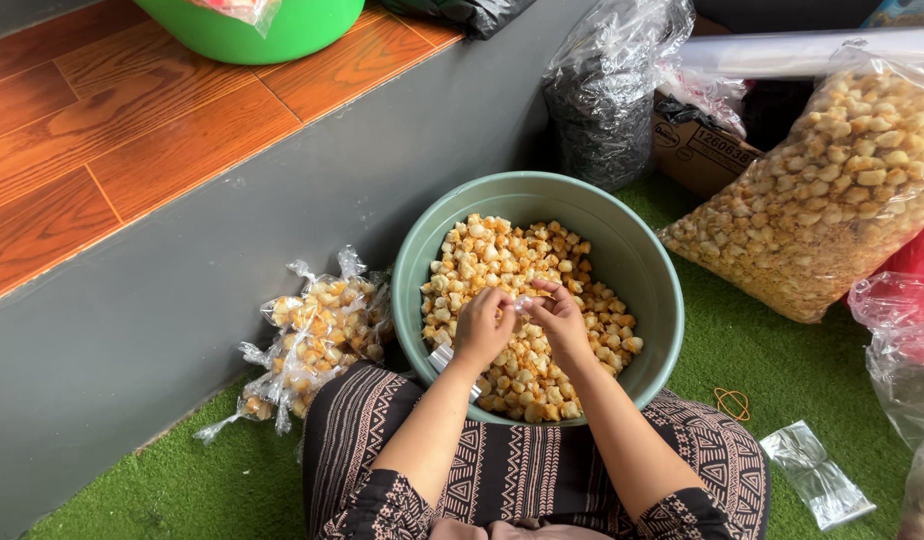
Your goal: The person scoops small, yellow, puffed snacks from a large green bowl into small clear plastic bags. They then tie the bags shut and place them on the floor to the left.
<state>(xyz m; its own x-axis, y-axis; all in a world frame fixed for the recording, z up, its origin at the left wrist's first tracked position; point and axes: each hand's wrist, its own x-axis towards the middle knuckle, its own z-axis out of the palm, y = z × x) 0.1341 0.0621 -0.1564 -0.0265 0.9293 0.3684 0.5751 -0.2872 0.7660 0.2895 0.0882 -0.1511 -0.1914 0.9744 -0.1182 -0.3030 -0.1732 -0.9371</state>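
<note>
On green artificial turf beside a grey step, a grey-green tub (650, 262) holds yellow puffed snacks (502, 255). Over it, the left hand (482, 326) and right hand (559, 318) meet, fingers pinching a small clear bag (444, 357) slanting down-left from them. Filled packets (317, 335) lie left.

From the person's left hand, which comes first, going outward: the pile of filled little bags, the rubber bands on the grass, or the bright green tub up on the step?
Measured from the left hand:
1. Pile of filled little bags, on the grass left of the basin.
2. Rubber bands, on the grass to the right, beyond the other hand.
3. Bright green tub, up on the wooden step, far top left.
</note>
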